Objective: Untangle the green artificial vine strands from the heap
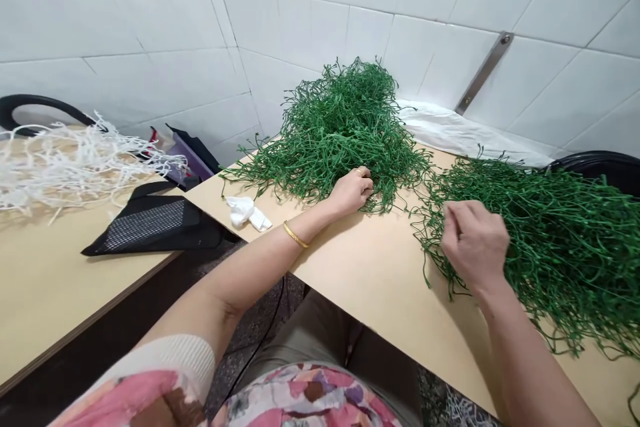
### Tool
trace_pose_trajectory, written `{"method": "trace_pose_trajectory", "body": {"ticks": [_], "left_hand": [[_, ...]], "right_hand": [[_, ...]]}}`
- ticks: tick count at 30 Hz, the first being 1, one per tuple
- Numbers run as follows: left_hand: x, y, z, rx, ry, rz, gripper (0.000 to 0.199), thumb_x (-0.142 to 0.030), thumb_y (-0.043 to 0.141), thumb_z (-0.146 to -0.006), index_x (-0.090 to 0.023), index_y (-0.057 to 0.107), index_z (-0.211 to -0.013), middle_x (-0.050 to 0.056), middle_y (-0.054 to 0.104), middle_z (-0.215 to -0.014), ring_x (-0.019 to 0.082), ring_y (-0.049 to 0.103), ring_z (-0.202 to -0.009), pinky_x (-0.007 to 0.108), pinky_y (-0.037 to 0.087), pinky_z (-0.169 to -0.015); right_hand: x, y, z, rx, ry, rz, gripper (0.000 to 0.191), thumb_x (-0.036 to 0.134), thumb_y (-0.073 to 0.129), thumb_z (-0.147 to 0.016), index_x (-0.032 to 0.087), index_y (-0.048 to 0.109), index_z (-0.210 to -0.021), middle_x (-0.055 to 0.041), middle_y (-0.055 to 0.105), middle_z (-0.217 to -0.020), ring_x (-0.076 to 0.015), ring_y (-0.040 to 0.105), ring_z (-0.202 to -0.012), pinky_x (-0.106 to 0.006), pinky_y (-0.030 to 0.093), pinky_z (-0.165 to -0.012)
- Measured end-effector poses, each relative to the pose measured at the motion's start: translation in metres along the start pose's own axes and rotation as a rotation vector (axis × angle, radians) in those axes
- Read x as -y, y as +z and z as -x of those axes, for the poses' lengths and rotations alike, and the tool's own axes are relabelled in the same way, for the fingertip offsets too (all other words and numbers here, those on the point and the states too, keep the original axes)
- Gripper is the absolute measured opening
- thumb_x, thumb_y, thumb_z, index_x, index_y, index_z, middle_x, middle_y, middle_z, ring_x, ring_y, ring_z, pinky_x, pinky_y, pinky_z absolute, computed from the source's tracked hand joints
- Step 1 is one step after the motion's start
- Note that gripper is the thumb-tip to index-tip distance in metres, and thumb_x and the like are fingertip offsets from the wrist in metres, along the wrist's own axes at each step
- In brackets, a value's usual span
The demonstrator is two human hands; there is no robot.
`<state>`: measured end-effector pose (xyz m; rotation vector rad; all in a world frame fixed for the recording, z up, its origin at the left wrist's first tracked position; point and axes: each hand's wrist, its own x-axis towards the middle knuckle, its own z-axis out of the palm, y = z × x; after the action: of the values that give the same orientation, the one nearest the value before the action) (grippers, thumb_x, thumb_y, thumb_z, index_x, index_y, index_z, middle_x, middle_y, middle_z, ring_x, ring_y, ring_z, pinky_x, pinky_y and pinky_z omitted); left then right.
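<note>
A tall heap of thin green artificial stems (345,120) with small bud-like tips lies on the table by the wall. My left hand (353,192) rests at the near edge of that heap, its fingers curled in against the stems; what is pinched, if anything, is hidden. On the right spreads a second pile of the same green stems (565,240). My right hand (475,240) is closed just over the left side of this pile, thumb against the fingers. I cannot make out what is inside its grip.
A crumpled white tissue (245,212) lies left of my left forearm on the wooden table (350,267). Beyond a gap, another table holds white strands (75,163) and a black mesh item (150,223). White cloth (460,130) lies along the tiled wall, beneath a metal bracket (485,73).
</note>
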<state>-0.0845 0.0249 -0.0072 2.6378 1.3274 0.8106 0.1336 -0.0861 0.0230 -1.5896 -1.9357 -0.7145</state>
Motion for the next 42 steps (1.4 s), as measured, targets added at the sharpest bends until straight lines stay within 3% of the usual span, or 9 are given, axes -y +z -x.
{"method": "trace_pose_trajectory", "body": {"ticks": [5,11,14,21,27,29,34,36,42], "left_hand": [[0.001,0.002,0.004,-0.039,0.010,0.074,0.026,-0.027,0.040,-0.083,-0.015,0.062,-0.073,0.009,0.055,-0.109,0.018,0.053,-0.095,0.030,0.044,-0.082],[-0.002,-0.003,0.017,-0.005,0.090,0.020,0.024,-0.030,0.042,-0.083,-0.015,0.060,-0.076,0.011,0.049,-0.117,0.020,0.050,-0.103,0.033,0.043,-0.087],[-0.009,-0.004,0.018,-0.021,0.129,-0.058,0.026,-0.030,0.040,-0.084,-0.015,0.058,-0.096,0.011,0.050,-0.116,0.020,0.049,-0.100,0.034,0.042,-0.087],[-0.012,-0.001,0.017,0.028,0.082,-0.216,0.038,-0.039,0.035,-0.086,-0.016,0.064,-0.079,0.009,0.059,-0.103,0.026,0.043,-0.104,0.039,0.040,-0.081],[-0.011,0.000,0.016,0.041,0.045,-0.246,0.044,-0.041,0.030,-0.087,-0.017,0.067,-0.083,0.009,0.061,-0.107,0.030,0.040,-0.111,0.042,0.039,-0.080],[-0.013,-0.003,0.017,0.065,0.044,-0.254,0.044,-0.039,0.031,-0.087,-0.017,0.068,-0.079,0.009,0.061,-0.104,0.030,0.041,-0.110,0.042,0.040,-0.079],[-0.028,-0.015,0.026,0.067,0.109,-0.294,0.031,-0.031,0.041,-0.084,-0.015,0.067,-0.081,0.011,0.059,-0.103,0.032,0.039,-0.113,0.039,0.041,-0.076],[-0.036,-0.020,0.029,0.037,0.160,-0.299,0.028,-0.029,0.043,-0.083,-0.015,0.066,-0.080,0.011,0.059,-0.103,0.031,0.040,-0.112,0.038,0.041,-0.076],[-0.064,-0.019,0.016,-0.117,0.292,-0.271,0.028,-0.026,0.036,-0.086,-0.014,0.061,-0.087,0.012,0.055,-0.114,0.024,0.046,-0.107,0.037,0.040,-0.080]], "right_hand": [[0.043,0.029,-0.019,0.256,-0.052,-0.111,0.024,0.030,0.043,-0.085,0.017,0.062,-0.092,-0.0084,0.064,-0.089,-0.0224,0.049,-0.085,-0.033,0.029,-0.071],[0.048,0.064,-0.043,0.200,0.406,-0.371,0.044,0.049,0.043,-0.081,0.013,0.060,-0.101,-0.0095,0.064,-0.081,-0.0204,0.052,-0.075,-0.029,0.034,-0.065],[0.047,0.074,-0.054,0.263,0.443,-0.406,0.039,0.044,0.042,-0.081,0.013,0.063,-0.091,-0.0075,0.062,-0.068,-0.0180,0.050,-0.063,-0.028,0.033,-0.060],[0.047,0.045,-0.056,0.095,0.391,-0.481,0.031,0.035,0.040,-0.083,0.017,0.060,-0.067,-0.0008,0.052,-0.054,-0.0126,0.044,-0.053,-0.025,0.030,-0.056],[0.029,0.037,-0.057,-0.074,0.581,-0.767,0.030,0.037,0.044,-0.080,0.015,0.061,-0.069,0.0009,0.051,-0.054,-0.0110,0.045,-0.050,-0.023,0.034,-0.052],[0.028,0.042,-0.056,0.033,0.522,-0.703,0.030,0.037,0.044,-0.080,0.015,0.062,-0.069,0.0003,0.053,-0.054,-0.0116,0.047,-0.051,-0.023,0.034,-0.054],[0.028,0.037,-0.048,0.581,0.078,-0.320,0.024,0.028,0.043,-0.078,0.019,0.062,-0.066,-0.0029,0.061,-0.061,-0.0156,0.053,-0.063,-0.025,0.033,-0.060],[0.023,0.032,-0.050,0.654,0.055,-0.125,0.020,0.020,0.044,-0.074,0.019,0.063,-0.070,-0.0057,0.064,-0.068,-0.0181,0.055,-0.068,-0.027,0.033,-0.063],[-0.004,0.050,-0.081,0.103,0.367,-0.237,0.033,0.023,0.036,-0.080,0.014,0.061,-0.099,-0.0124,0.064,-0.095,-0.0207,0.056,-0.086,-0.030,0.038,-0.074]]}}
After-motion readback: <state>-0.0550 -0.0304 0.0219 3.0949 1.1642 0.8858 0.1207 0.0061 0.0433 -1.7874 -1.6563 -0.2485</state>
